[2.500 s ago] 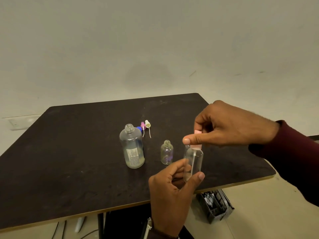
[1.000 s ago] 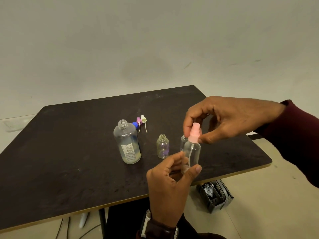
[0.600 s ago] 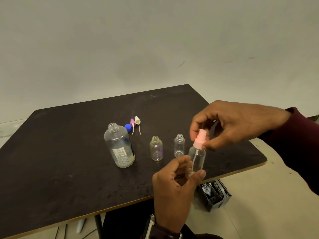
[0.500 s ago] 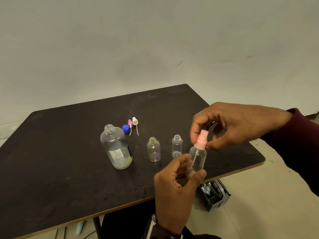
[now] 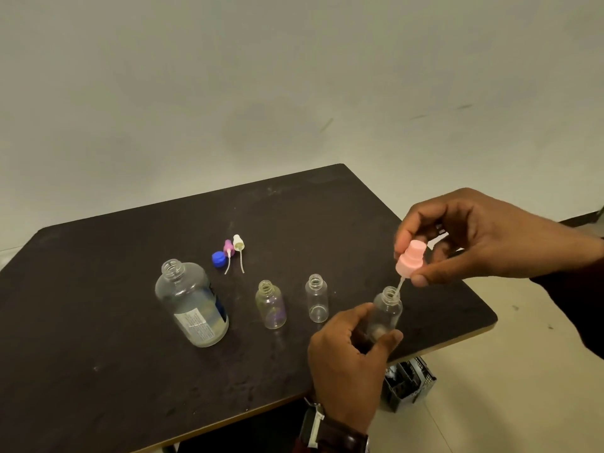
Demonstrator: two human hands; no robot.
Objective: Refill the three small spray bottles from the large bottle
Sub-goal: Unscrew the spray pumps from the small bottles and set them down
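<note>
My left hand (image 5: 349, 358) grips a small clear spray bottle (image 5: 385, 313) above the table's front right edge. My right hand (image 5: 474, 240) pinches its pink spray cap (image 5: 410, 259), lifted off the neck, with the dip tube still reaching into the bottle's mouth. Two other small clear bottles stand uncapped on the table: one with a purple tint (image 5: 270, 304) and one plain (image 5: 316, 298). The large clear bottle (image 5: 191, 304), uncapped and with a little liquid at the bottom, stands to their left.
Behind the large bottle lie a blue cap (image 5: 219, 259), a purple spray cap (image 5: 227, 248) and a white spray cap (image 5: 238, 243) with their tubes. The dark table (image 5: 98, 338) ends close under my hands. A black crate (image 5: 408, 380) sits on the floor below.
The pink spray cap was seated on the held bottle; my right hand has now lifted it off the neck. The view has shifted, so the bottles appear further left.
</note>
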